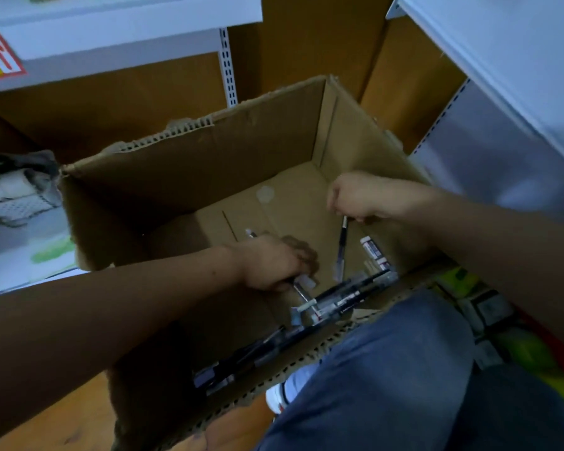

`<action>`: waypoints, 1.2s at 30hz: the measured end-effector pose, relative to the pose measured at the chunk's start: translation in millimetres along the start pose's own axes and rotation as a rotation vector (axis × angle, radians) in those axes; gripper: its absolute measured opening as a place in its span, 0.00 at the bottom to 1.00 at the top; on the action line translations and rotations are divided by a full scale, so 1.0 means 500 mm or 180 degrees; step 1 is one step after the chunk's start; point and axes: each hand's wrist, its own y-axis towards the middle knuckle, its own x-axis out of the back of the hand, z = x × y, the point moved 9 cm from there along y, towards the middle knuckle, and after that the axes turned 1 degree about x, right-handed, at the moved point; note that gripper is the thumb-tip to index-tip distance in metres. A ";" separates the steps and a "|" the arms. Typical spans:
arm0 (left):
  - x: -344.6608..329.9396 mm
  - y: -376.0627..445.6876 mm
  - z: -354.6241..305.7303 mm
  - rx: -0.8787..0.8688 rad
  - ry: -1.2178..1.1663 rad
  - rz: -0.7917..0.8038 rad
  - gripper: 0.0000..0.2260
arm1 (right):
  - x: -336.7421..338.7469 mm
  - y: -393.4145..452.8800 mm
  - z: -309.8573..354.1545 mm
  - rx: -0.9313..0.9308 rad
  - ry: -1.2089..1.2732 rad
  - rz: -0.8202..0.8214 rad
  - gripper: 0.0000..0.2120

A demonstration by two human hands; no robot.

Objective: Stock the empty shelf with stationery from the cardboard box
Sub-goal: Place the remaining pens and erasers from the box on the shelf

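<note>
An open cardboard box [209, 164] stands on the floor in front of me. Both my hands are inside it. My left hand [274, 262] grips a pen or two whose tips stick out on both sides of the fist. My right hand [355, 196] pinches the top end of a black pen [341, 249] that hangs down toward the box bottom. Several dark pens [349, 294] lie along the near wall, and more [241, 356] lie in the near left corner. Small white erasers [372, 250] rest by the right wall.
A white shelf [121, 14] runs across the upper left with a slotted upright [228, 70]. Another white shelf [502, 76] is at the right. A wire basket with goods [13, 196] sits at left. My knee in jeans [398, 369] presses against the box's near edge. Coloured packs [489, 307] lie lower right.
</note>
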 end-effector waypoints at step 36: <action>-0.198 -0.183 -0.072 0.0979 -0.2571 0.2508 0.18 | -0.332 -0.170 0.095 0.2140 -0.1085 0.2125 0.24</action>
